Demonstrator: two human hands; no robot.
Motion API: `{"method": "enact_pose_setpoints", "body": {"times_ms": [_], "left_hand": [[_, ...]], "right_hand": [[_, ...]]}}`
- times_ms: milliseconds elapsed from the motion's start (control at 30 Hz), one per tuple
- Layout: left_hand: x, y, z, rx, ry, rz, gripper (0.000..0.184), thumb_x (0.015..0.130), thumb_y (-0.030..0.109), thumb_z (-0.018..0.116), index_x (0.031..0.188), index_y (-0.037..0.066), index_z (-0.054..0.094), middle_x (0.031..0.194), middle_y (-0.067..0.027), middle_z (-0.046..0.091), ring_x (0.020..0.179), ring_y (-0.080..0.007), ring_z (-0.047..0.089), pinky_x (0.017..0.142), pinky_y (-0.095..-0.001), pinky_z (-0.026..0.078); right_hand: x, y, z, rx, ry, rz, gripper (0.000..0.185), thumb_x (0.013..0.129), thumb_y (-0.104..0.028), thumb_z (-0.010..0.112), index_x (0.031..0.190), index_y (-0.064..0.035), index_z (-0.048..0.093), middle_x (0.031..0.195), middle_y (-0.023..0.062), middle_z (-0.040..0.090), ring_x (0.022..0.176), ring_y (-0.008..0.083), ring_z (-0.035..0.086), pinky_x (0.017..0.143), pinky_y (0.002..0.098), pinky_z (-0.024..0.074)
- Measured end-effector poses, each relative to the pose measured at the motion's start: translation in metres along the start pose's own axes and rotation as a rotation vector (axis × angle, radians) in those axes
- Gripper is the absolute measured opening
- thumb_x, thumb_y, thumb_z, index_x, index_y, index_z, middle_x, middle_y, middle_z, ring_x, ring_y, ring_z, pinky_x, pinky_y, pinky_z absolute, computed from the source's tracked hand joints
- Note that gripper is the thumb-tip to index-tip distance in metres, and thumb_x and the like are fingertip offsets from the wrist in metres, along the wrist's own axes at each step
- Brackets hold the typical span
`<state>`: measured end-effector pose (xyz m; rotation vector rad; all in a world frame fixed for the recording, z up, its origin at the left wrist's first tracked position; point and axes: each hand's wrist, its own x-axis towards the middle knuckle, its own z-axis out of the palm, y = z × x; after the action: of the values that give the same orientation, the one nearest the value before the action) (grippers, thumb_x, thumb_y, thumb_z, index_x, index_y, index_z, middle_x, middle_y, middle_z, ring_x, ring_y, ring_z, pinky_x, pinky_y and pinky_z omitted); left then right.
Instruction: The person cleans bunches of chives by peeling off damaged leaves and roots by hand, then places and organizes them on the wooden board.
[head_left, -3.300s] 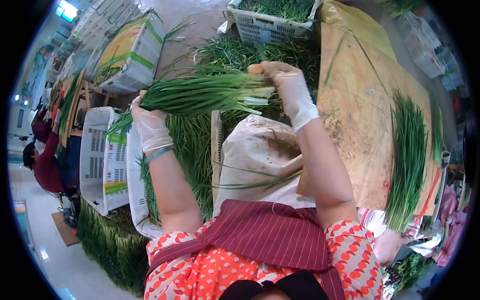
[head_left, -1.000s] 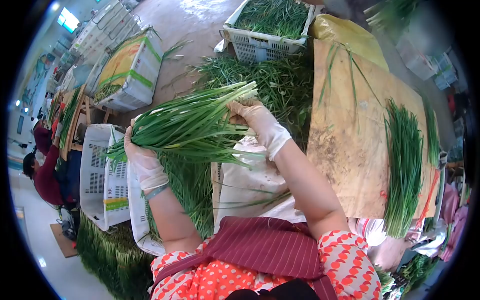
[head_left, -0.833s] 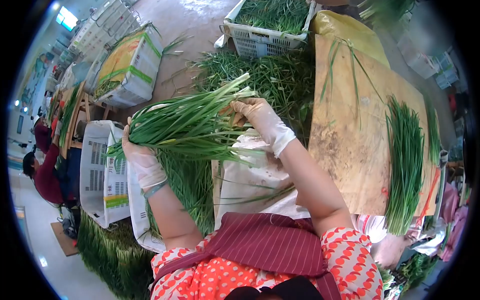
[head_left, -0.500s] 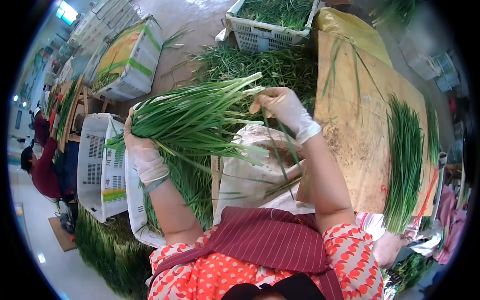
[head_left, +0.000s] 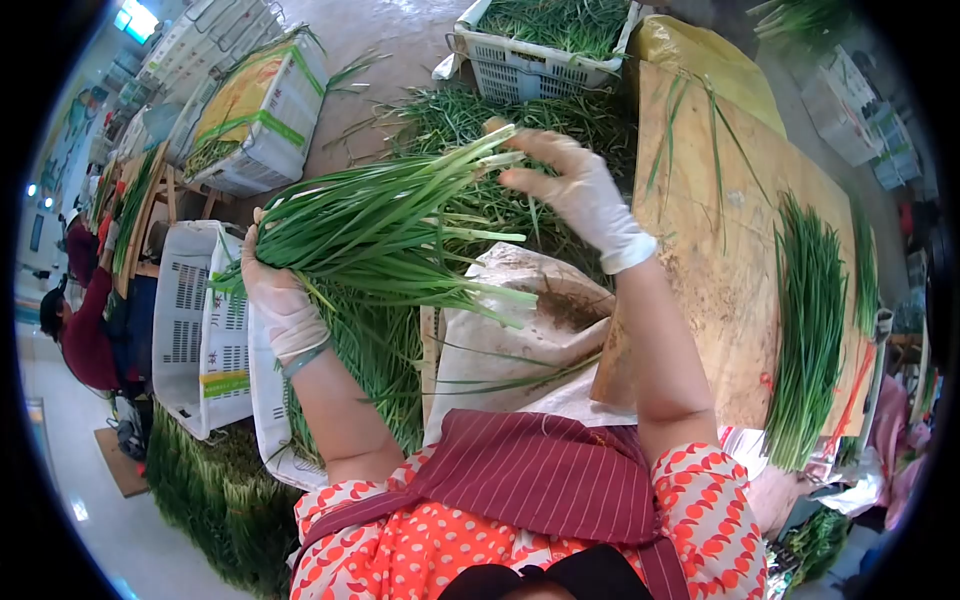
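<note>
A loose bunch of long green stalks [head_left: 370, 228] spreads out in front of me, its pale ends pointing right. My left hand [head_left: 280, 305], in a thin whitish glove, is wrapped round the leafy end. At the pale ends is my right hand [head_left: 575, 190], also gloved, with thumb and fingers apart and nothing visible between them. Below the bunch, more green stalks [head_left: 375, 370] fill a white crate. A dirty white sack [head_left: 490, 345] lies just right of that crate, with a few thin leaves across it.
To the right, a wooden board [head_left: 700, 250] bears a long green bundle [head_left: 808, 330] and red ties. Loose greens [head_left: 450, 120] are heaped beyond my hands, before a filled white crate [head_left: 530, 75]. An empty crate [head_left: 185, 330] stands at left, near a person in dark red [head_left: 88, 340].
My right hand has let go of the thin leaves it pulled from the bunch, and its fingers have spread. My left hand keeps its hold, shifted slightly left.
</note>
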<state>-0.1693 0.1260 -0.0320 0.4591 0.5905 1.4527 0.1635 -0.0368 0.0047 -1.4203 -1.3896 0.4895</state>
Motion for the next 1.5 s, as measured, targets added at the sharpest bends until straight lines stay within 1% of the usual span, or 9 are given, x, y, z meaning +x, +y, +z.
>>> {"method": "enact_pose_setpoints", "body": {"times_ms": [133,433,567,700,867,1100,1167,1333,1500], "left_hand": [[-0.005,0.003,0.004,-0.087,-0.022,-0.048,0.027,0.085,0.007,0.047,0.109,0.001,0.058,0.099,-0.0107,0.064,0.088,-0.0199,0.060,0.084,-0.0332,0.049],[-0.003,0.012,-0.012,-0.042,0.011,0.010,0.027,0.085,0.009,0.049,0.109,0.002,0.059,0.102,-0.0101,0.063,0.091,-0.0208,0.060,0.088,-0.0366,0.047],[-0.006,0.019,-0.014,0.084,0.068,0.078,0.027,0.086,0.009,0.048,0.109,0.001,0.059,0.102,-0.0102,0.063,0.090,-0.0206,0.060,0.086,-0.0352,0.048],[-0.001,0.016,-0.017,0.032,-0.022,0.043,0.027,0.086,0.009,0.047,0.109,0.001,0.058,0.101,-0.0104,0.063,0.090,-0.0200,0.060,0.084,-0.0337,0.049],[-0.009,0.017,0.006,-0.047,-0.026,-0.003,0.026,0.086,0.009,0.047,0.108,0.001,0.059,0.100,-0.0100,0.063,0.089,-0.0198,0.060,0.084,-0.0333,0.049],[-0.034,0.013,0.036,0.016,-0.018,0.048,0.024,0.086,0.009,0.049,0.107,0.002,0.059,0.098,-0.0097,0.063,0.083,-0.0192,0.060,0.081,-0.0332,0.050],[-0.019,0.021,0.014,-0.025,-0.011,0.029,0.023,0.086,0.010,0.049,0.105,0.003,0.060,0.096,-0.0094,0.063,0.082,-0.0188,0.060,0.080,-0.0331,0.050],[-0.014,0.030,0.005,-0.030,0.054,0.041,0.020,0.086,0.010,0.048,0.101,0.003,0.061,0.091,-0.0089,0.063,0.078,-0.0179,0.060,0.075,-0.0321,0.052],[-0.012,0.022,0.005,-0.131,0.032,0.035,0.021,0.085,0.009,0.049,0.101,0.003,0.060,0.090,-0.0086,0.064,0.076,-0.0177,0.060,0.074,-0.0322,0.052]], "right_hand": [[0.005,0.000,0.020,0.323,0.009,0.240,0.021,0.077,-0.012,0.070,0.094,0.0003,0.066,0.094,0.0062,0.066,0.082,0.0092,0.058,0.076,0.0228,0.0467],[0.002,0.036,-0.034,0.451,0.454,0.293,0.017,0.086,-0.019,0.059,0.090,-0.0049,0.068,0.084,0.0048,0.067,0.073,0.0106,0.057,0.079,0.0239,0.0412],[-0.004,0.106,-0.046,-0.259,0.737,0.104,0.026,0.085,-0.024,0.060,0.104,-0.0066,0.065,0.098,0.0090,0.066,0.087,0.0180,0.061,0.084,0.0281,0.0443],[0.005,0.012,-0.002,-0.250,0.143,-0.205,0.034,0.081,-0.030,0.064,0.106,-0.0070,0.064,0.104,0.0102,0.064,0.096,0.0227,0.059,0.084,0.0311,0.0459],[0.016,0.002,0.039,0.296,-0.273,0.335,0.028,0.078,-0.021,0.069,0.099,-0.0031,0.066,0.090,0.0079,0.067,0.082,0.0147,0.060,0.078,0.0262,0.0468],[0.005,0.005,0.038,0.800,0.016,0.345,0.021,0.088,-0.016,0.057,0.097,0.0009,0.064,0.091,0.0078,0.066,0.080,0.0122,0.060,0.077,0.0256,0.0480],[0.009,0.021,0.023,0.706,0.233,0.513,0.022,0.090,-0.018,0.053,0.098,-0.0004,0.064,0.094,0.0083,0.066,0.085,0.0123,0.061,0.080,0.0247,0.0478],[-0.003,0.080,0.019,0.092,0.504,0.195,0.031,0.086,-0.030,0.059,0.098,-0.0031,0.066,0.086,0.0071,0.068,0.085,0.0146,0.061,0.087,0.0286,0.0436],[0.000,-0.009,0.038,0.479,-0.151,0.586,0.040,0.086,-0.034,0.059,0.105,0.0022,0.062,0.090,0.0123,0.067,0.090,0.0183,0.062,0.084,0.0271,0.0468]]}}
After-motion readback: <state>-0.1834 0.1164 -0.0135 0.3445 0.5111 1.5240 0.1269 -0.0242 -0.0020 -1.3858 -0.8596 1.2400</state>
